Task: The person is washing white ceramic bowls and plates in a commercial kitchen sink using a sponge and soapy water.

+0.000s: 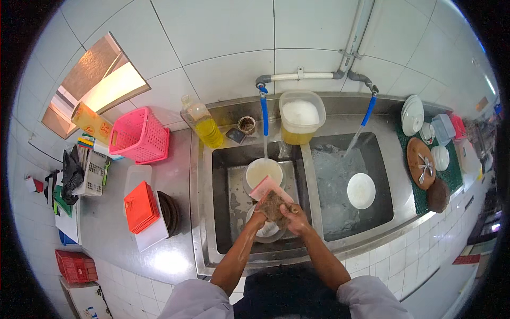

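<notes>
My left hand [258,219] grips the near end of a pink rectangular plate [263,186] above the left sink basin [235,169]. With my right hand [297,220] I hold a brown fibrous scrubbing pad [273,208] against the plate, covering much of it. Just beyond the plate, tap water runs into a round bowl [261,169] of cloudy liquid. White dishes [267,230] lie below my hands, partly hidden by them. In the water-filled right basin [332,207] there is a white bowl [361,191].
Two blue-hosed taps [265,115] run. A tub of suds [303,115] stands between the basins, near a bottle of yellow liquid [207,129]. A pink basket [139,135] and stacked orange plates [141,207] sit left. At right, a green mat [420,201] bears dishes and spoons.
</notes>
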Demonstrator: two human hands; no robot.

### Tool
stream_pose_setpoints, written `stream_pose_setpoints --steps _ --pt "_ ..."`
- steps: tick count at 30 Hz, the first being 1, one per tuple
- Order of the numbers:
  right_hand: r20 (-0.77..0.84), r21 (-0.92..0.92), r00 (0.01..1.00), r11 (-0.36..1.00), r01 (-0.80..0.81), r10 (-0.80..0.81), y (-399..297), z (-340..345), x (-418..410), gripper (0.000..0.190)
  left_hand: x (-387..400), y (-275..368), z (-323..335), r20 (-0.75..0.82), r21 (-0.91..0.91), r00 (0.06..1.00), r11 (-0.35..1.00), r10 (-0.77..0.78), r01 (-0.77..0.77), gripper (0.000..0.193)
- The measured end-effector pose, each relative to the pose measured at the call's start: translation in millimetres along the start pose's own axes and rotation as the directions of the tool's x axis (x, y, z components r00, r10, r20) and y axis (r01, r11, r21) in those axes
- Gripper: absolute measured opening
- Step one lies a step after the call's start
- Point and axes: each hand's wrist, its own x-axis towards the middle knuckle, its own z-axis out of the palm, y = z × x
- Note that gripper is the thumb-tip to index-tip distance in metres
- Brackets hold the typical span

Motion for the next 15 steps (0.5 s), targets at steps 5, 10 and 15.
stream_pose_setpoints --steps 5,10,15 --pt "-0.173 -0.519 0.978 0.855 0.013 -0.120 -18 -9 3 0.037 -6 34 21 0.087 -0.218 0.960 0.935 -0.265 0.278 0.043" --pt "0.163 -0.965 0.864 0.106 0.240 -0.476 -147 29 36 0.025 81 -33 -62 -0.097 0.415 0.967 0.892 0.237 -0.178 0.054" --pt "0.423 -0.888 0.761 -0.394 0.239 -0.492 -274 62 147 0.031 161 -68 -131 -0.416 0.513 0.906 0.842 0.077 0.164 0.077"
